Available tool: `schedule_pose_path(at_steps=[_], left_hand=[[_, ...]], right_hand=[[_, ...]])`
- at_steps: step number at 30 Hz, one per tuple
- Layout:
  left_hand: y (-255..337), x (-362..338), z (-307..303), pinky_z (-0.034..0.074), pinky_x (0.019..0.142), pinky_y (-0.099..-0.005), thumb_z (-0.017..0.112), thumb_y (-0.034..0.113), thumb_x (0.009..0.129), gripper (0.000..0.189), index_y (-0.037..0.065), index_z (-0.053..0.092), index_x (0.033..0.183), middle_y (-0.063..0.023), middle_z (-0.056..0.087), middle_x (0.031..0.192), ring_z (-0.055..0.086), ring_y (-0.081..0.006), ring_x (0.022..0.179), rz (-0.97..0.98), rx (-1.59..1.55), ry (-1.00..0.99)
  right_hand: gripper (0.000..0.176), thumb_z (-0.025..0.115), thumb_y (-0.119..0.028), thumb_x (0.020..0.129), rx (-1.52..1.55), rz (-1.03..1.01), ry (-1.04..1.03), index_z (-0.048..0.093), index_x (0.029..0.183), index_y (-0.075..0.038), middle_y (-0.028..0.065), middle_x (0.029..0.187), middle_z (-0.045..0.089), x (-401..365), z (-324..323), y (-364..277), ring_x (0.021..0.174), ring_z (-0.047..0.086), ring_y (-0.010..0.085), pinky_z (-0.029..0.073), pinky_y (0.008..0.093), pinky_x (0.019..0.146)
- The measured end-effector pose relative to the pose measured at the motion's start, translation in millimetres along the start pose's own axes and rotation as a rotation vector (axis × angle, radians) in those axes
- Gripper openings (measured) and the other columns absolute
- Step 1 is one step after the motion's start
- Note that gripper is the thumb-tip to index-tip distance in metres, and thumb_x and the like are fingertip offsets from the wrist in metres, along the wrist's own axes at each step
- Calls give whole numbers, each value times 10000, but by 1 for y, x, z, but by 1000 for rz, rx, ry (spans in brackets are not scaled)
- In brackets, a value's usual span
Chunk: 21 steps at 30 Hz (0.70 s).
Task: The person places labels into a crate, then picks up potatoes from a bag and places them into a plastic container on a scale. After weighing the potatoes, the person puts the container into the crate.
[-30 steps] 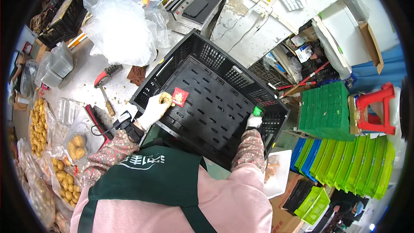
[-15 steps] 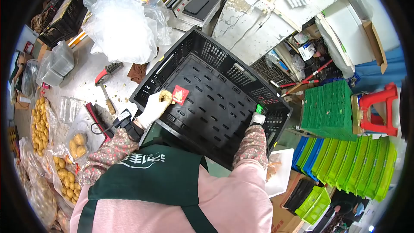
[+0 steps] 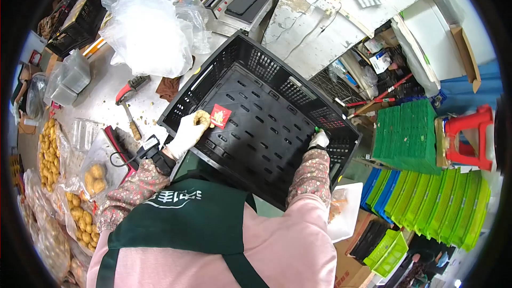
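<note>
A black slatted crate (image 3: 266,101) is tilted against the near edge of a grey, crumb-strewn desk (image 3: 101,90), its open side turned toward the wearer. At the crate's 9 o'clock rim the gloved left hand (image 3: 188,133) is seen, its grip closed on a yellowish lump (image 3: 202,118), with a small red packet (image 3: 220,116) touching the lump at its 3 o'clock, inside the crate. At the crate's 3 o'clock wall the gloved right hand (image 3: 319,140) is held, its grip narrow and curled about a green piece (image 3: 317,129), of which only a tip is shown. On the desk, at 11 o'clock of the crate, a crumpled clear plastic bag (image 3: 149,26) is heaped; a red-handled tool (image 3: 128,93) lies at 9 o'clock, and clear bags of yellow pieces (image 3: 50,149) are spread at 8 o'clock. A grey sealing machine (image 3: 240,0) is set at 12 o'clock. On the floor, at 3 o'clock, green trays (image 3: 405,136) are stacked beside a red stool (image 3: 466,136), and a white tray (image 3: 341,210) is seen at 5 o'clock.
</note>
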<state>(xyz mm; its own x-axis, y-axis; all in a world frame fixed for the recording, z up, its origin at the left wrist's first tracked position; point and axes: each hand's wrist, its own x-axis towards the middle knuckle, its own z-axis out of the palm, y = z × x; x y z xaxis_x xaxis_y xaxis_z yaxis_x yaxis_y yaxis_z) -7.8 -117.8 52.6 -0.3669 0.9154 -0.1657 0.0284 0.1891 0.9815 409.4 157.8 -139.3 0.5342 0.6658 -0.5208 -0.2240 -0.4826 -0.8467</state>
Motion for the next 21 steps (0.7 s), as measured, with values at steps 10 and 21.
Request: schedule_pose_path(at_steps=[10,21], left_hand=[[-5,2,0,457,719,-215,561,-14,878,57,-20,609,908,-22,631,805,570,-71,766,15,-16,26],[-2,2,1,443,720,-214,554,9,903,49,0,600,891,-15,621,803,552,-67,758,9,-29,23]], right_hand=[[212,594,-102,905,118,270,-822,658,1093,-30,-18,755,627,-14,20,8,646,587,95,509,254,602],[417,638,-64,898,-193,86,-1184,510,1262,94,121,1020,661,-250,49,-65,827,645,161,525,265,765]])
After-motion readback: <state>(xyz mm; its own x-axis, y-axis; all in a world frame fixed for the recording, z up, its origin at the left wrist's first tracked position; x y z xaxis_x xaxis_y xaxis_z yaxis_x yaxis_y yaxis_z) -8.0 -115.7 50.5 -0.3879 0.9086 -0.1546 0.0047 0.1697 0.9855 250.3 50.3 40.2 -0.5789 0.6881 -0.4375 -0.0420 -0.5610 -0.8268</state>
